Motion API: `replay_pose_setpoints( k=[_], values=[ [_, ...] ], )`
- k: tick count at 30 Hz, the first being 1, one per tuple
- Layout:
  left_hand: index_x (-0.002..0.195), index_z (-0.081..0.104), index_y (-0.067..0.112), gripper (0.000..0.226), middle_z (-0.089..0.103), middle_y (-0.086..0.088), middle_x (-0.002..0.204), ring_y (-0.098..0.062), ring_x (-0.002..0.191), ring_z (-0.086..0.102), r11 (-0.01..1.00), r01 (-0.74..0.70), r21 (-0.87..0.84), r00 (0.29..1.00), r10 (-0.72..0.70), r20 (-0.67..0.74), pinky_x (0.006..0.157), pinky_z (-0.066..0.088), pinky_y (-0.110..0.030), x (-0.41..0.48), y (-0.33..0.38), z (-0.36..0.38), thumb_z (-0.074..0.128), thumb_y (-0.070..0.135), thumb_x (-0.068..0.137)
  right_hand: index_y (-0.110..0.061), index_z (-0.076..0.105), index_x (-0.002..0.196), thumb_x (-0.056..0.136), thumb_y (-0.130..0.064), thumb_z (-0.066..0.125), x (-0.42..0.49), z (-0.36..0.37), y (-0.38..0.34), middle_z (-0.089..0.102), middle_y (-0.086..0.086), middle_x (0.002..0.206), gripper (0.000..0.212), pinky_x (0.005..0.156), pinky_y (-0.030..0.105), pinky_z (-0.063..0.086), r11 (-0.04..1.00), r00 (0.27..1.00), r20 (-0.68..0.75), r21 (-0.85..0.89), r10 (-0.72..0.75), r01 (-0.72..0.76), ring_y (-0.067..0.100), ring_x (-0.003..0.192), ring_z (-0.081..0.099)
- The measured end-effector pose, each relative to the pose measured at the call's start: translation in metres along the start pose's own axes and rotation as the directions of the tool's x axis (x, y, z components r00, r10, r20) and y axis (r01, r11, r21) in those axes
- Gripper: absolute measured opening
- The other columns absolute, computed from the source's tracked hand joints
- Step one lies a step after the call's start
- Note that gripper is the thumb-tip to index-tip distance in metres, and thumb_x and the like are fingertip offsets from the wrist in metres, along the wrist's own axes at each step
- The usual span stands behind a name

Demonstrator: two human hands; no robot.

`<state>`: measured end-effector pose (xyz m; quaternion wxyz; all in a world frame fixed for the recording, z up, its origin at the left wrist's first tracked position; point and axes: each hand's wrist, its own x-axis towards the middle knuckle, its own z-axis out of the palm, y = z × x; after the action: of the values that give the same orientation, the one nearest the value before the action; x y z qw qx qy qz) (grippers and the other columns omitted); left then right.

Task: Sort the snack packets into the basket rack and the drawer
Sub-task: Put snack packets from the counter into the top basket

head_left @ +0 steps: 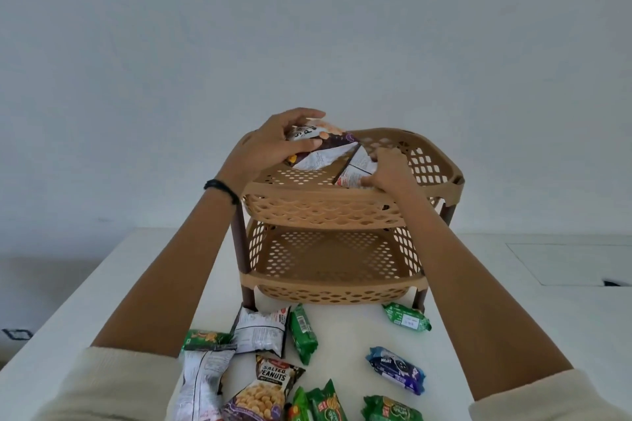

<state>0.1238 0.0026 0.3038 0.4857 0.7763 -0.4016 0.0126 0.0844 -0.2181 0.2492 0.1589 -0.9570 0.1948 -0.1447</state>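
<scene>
A tan two-tier basket rack stands on the white table. My left hand grips a dark peanut packet over the top basket's left side. My right hand holds a second white-backed packet resting in the top basket beside it. The lower basket holds nothing. Loose packets lie in front of the rack: a salted peanuts packet, a white-backed packet, green packets and a blue biscuit packet. No drawer is in view.
Another green packet lies by the rack's right front leg. More green packets sit at the near edge. A recessed panel is set in the table at the right. A plain wall rises behind.
</scene>
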Motion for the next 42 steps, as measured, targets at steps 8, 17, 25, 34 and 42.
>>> replay_pose_setpoints(
  k=[8, 17, 25, 34, 42],
  values=[
    [0.132, 0.049, 0.01, 0.049, 0.048, -0.006, 0.139, -0.021, 0.13, 0.043, 0.938, 0.133, 0.321, 0.986, -0.159, 0.057, 0.102, 0.034, -0.028, 0.03, -0.053, 0.032, 0.064, 0.01, 0.086, -0.005, 0.054, 0.108, 0.082, -0.028, 0.068, 0.011, 0.006, 0.0, 0.054, 0.018, 0.119, 0.037, 0.087, 0.04, 0.048, 0.995, 0.97, 0.224, -0.063, 0.089, -0.077, 0.031, 0.109, 0.052],
    [0.132, 0.048, 0.014, 0.047, 0.047, -0.011, 0.139, -0.026, 0.123, 0.049, 0.829, 0.255, 0.498, 0.925, -0.358, 0.124, 0.099, 0.04, -0.036, 0.035, -0.064, 0.036, 0.063, 0.01, 0.087, -0.008, 0.054, 0.091, 0.089, -0.018, 0.057, 0.009, 0.001, -0.005, 0.051, 0.006, 0.083, 0.011, 0.067, 0.032, 0.039, 0.995, 0.931, 0.35, -0.055, 0.1, -0.086, 0.025, 0.078, 0.053],
    [0.121, 0.061, 0.012, 0.032, 0.053, -0.012, 0.134, -0.027, 0.12, 0.052, 0.747, 0.26, 0.612, 0.908, -0.405, 0.109, 0.099, 0.045, -0.039, 0.032, -0.057, 0.038, 0.057, 0.004, 0.09, -0.007, 0.056, 0.112, 0.085, -0.013, 0.059, 0.01, 0.002, -0.005, 0.059, 0.013, 0.113, 0.028, 0.076, 0.034, 0.043, 0.992, 0.949, 0.29, -0.067, 0.12, -0.105, 0.023, 0.088, 0.049],
    [0.125, 0.06, 0.013, 0.033, 0.055, -0.012, 0.132, -0.028, 0.119, 0.052, 0.68, 0.242, 0.692, 0.873, -0.463, 0.15, 0.101, 0.043, -0.041, 0.031, -0.053, 0.041, 0.05, 0.012, 0.093, 0.0, 0.037, 0.129, 0.086, -0.006, 0.054, 0.006, 0.007, -0.001, 0.057, 0.019, 0.118, 0.047, 0.073, 0.036, 0.042, 0.991, 0.99, 0.038, -0.026, 0.136, -0.135, 0.033, 0.108, 0.056],
    [0.125, 0.059, 0.011, 0.033, 0.056, -0.013, 0.131, -0.028, 0.12, 0.052, 0.665, 0.241, 0.707, 0.871, -0.47, 0.145, 0.101, 0.043, -0.04, 0.031, -0.051, 0.041, 0.048, 0.013, 0.094, -0.006, 0.055, 0.117, 0.083, -0.036, 0.066, 0.001, -0.001, -0.008, 0.059, 0.011, 0.121, 0.046, 0.09, 0.034, 0.045, 0.963, 0.95, 0.167, 0.101, -0.262, 0.248, 0.025, 0.11, 0.056]
  ],
)
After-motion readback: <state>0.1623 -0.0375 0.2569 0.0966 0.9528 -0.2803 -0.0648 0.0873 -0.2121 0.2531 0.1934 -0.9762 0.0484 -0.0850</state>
